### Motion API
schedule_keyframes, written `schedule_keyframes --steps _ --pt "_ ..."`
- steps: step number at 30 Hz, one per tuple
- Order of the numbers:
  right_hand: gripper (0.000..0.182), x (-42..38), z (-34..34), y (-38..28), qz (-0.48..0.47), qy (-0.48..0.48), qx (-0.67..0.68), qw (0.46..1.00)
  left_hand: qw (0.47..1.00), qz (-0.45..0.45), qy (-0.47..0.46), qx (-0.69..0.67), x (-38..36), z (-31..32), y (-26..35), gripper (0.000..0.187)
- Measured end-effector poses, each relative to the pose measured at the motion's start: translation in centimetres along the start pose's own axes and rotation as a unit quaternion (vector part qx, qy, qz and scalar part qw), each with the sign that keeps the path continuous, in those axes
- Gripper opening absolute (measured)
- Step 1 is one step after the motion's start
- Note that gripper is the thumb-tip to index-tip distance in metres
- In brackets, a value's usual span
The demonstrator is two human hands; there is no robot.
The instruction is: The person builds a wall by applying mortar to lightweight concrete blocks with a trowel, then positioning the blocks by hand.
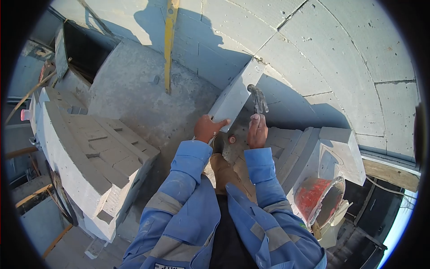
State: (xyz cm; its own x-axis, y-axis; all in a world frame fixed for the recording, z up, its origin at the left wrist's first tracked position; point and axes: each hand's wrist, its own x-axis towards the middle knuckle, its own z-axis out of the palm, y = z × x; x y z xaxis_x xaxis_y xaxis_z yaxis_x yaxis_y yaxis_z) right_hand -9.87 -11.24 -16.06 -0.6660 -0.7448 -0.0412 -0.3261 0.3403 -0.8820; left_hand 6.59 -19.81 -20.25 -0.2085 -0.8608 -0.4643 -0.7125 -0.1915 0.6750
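Observation:
A long pale concrete block [233,96] extends from the block wall [286,58] toward me, its far end right at the wall face. My left hand [210,128] is closed on the block's near end, the thumb lying along its side. In my right hand [258,131] is a claw hammer [259,99], gripped by the handle, most of which the fingers hide. The hammer's head is up beside the block's right face, overlapping it in this view.
A yellow spirit level [169,45] stands against the wall. Stacked blocks [103,148] rise at left, with more blocks [309,150] at right. By the right stack is a mortar-smeared red bucket [316,197]. A small red round item [232,139] lies near my feet.

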Motion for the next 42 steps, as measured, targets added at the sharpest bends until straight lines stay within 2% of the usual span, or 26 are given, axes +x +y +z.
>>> schedule_keyframes --steps 4,6,8,10,12,14,15,16,18,23,25,26,29,31,32,35,36,38,40,42 --pt "0.045 1.6 -0.3 -0.2 0.016 0.012 -0.096 0.995 1.000 0.010 0.003 0.006 -0.1 0.2 -0.1 0.077" --pt "0.048 3.5 -0.1 0.4 -0.025 -0.030 -0.148 0.988 1.000 0.011 0.011 0.005 0.2 0.2 0.0 0.077" --pt "0.046 2.9 -0.2 0.5 -0.050 -0.018 -0.120 0.991 1.000 0.014 0.003 -0.002 0.6 -0.1 0.2 0.078" --pt "0.043 0.5 -1.2 -2.2 -0.013 -0.015 0.026 0.999 1.000 0.000 -0.008 -0.010 0.3 0.1 0.0 0.078" --pt "0.040 -1.6 -1.5 -2.3 -0.010 -0.018 0.074 0.997 1.000 -0.002 0.006 0.015 0.1 0.0 0.0 0.076" --pt "0.039 -2.9 -1.5 -2.3 -0.097 -0.011 0.067 0.993 1.000 -0.008 -0.017 0.011 0.0 -0.7 0.3 0.082" --pt "0.041 -3.3 -1.4 -2.1 -0.096 -0.036 0.004 0.995 0.999 -0.011 -0.039 0.005 0.0 -0.9 0.7 0.089" --pt "0.041 -3.0 -0.7 -1.0 -0.096 -0.032 0.003 0.995 0.999 -0.008 -0.041 0.005 0.0 -0.9 0.7 0.089" --pt "0.045 -1.5 0.8 0.5 -0.024 -0.089 -0.189 0.978 0.999 -0.019 -0.041 -0.001 0.0 -0.8 0.8 0.089" --pt "0.048 -4.2 -0.5 0.0 -0.011 -0.064 -0.103 0.993 0.999 -0.002 -0.035 -0.004 -0.7 -1.1 0.8 0.089" --pt "0.046 -6.0 -1.5 -0.4 0.058 -0.071 0.000 0.996 0.999 0.004 -0.032 0.006 -0.6 -1.4 1.3 0.089" --pt "0.046 -6.9 -2.2 -0.2 0.054 -0.067 0.001 0.996 0.999 0.012 -0.017 0.025 -0.6 -1.1 1.2 0.088" --pt "0.043 -9.0 -4.5 0.9 0.025 -0.066 -0.053 0.996 0.995 0.039 -0.006 0.095 -1.2 -1.8 2.3 0.088" --pt "0.037 -10.9 -5.7 1.5 0.006 -0.050 -0.175 0.983 0.988 0.046 -0.017 0.148 -1.4 -2.4 2.4 0.089" --pt "0.037 -12.2 -6.4 2.0 0.015 -0.053 -0.173 0.983 0.980 0.110 0.010 0.166 -1.1 -2.6 2.4 0.085" --pt "0.026 -15.7 -8.7 3.9 -0.106 -0.048 -0.213 0.970 0.942 0.277 0.055 0.179 0.6 -4.3 2.3 0.077" --pt "0.026 -16.9 -9.5 4.4 -0.101 -0.052 -0.208 0.972 0.943 0.273 0.053 0.185 1.3 -5.0 2.3 0.077" --pt "0.026 -18.3 -10.5 4.5 -0.178 -0.138 -0.202 0.953 0.916 0.333 0.088 0.206 2.5 -6.2 2.6 0.073" --pt "0.028 -18.5 -10.7 3.2 -0.196 -0.172 -0.199 0.945 0.921 0.320 0.071 0.213 3.0 -7.4 2.9 0.072" --pt "0.030 -18.1 -10.5 2.9 -0.238 -0.220 -0.262 0.909 0.924 0.311 0.054 0.216 2.7 -8.1 3.2 0.071"
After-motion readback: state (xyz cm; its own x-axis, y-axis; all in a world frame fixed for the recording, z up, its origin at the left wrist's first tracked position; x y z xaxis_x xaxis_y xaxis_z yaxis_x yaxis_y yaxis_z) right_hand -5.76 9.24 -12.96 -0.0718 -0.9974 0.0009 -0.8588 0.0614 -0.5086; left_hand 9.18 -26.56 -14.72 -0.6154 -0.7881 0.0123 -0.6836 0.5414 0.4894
